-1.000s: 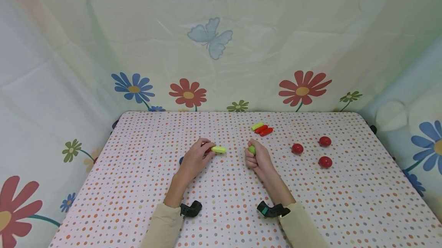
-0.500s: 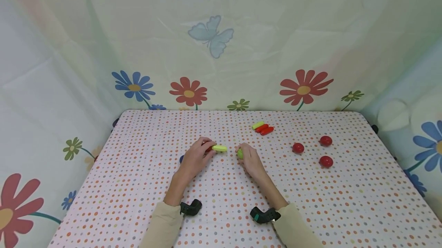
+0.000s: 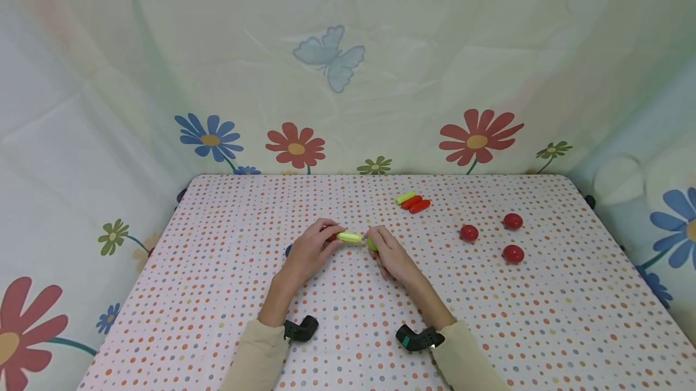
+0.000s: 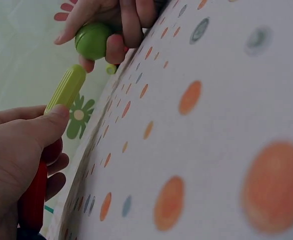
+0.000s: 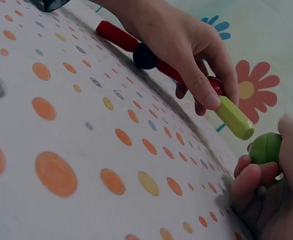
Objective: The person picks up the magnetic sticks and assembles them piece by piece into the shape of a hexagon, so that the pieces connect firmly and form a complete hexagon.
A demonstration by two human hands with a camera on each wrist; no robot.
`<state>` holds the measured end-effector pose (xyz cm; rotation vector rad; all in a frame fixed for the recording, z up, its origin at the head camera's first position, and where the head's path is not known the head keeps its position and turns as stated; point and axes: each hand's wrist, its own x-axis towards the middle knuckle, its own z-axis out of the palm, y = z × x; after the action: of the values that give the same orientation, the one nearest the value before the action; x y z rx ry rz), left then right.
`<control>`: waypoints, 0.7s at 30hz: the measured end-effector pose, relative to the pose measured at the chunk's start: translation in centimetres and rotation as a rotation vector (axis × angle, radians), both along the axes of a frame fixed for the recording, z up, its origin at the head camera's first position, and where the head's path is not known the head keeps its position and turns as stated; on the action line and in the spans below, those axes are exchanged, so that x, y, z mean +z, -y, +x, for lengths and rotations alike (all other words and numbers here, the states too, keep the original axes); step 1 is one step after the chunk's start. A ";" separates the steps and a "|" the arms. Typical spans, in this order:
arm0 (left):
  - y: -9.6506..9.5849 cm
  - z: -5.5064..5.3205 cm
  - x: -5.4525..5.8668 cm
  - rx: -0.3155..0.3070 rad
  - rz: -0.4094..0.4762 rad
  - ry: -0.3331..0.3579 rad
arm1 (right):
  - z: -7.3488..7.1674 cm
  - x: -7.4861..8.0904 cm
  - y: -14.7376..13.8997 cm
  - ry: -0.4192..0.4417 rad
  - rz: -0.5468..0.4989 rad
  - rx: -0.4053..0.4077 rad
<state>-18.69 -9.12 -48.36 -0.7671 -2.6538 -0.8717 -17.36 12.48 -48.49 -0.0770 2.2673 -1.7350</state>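
Ball point(image 4: 92, 43) — green — in right grip point(image 3: 395, 257)

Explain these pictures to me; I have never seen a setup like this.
There is no machine here, just a person's left hand and right hand. The wide picture comes from a head camera looking forward and down; the two close ones come from wrist cameras. The left hand grips a joined chain of rods and balls, its yellow-green end pointing toward the green ball in the right hand. On the dotted table lie three red balls, two red rods and another yellow-green rod.
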 end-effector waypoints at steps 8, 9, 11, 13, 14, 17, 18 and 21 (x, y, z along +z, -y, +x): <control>0.0 -0.1 -0.2 -0.003 -0.014 -0.039 | 0.0 0.0 -0.2 -0.053 0.044 0.074; 0.0 -0.1 -0.2 -0.002 -0.014 -0.038 | 0.0 0.0 -0.2 -0.057 0.044 0.069; 0.1 -0.1 -0.2 0.000 -0.015 -0.031 | -0.1 -0.1 -0.2 -0.065 0.043 0.063; 0.1 -0.1 -0.2 -0.002 -0.017 -0.029 | -0.1 -0.1 -0.2 -0.067 0.035 0.062; 0.1 -0.1 -0.2 -0.004 -0.016 -0.031 | -0.1 -0.1 -0.3 -0.065 0.029 0.059; 0.0 -0.1 -0.2 -0.007 -0.017 -0.036 | -0.1 -0.1 -0.5 -0.049 -0.003 0.059; 0.0 -0.1 -0.3 -0.008 -0.018 -0.043 | -0.1 -0.1 -0.6 -0.043 -0.015 0.059; 0.0 -0.1 -0.3 -0.009 -0.020 -0.044 | 0.0 -0.1 -0.7 -0.031 -0.049 0.069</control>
<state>-18.74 -9.16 -48.67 -0.7947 -2.6262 -0.8216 -17.39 13.14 -48.63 -0.1905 2.2161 -1.7663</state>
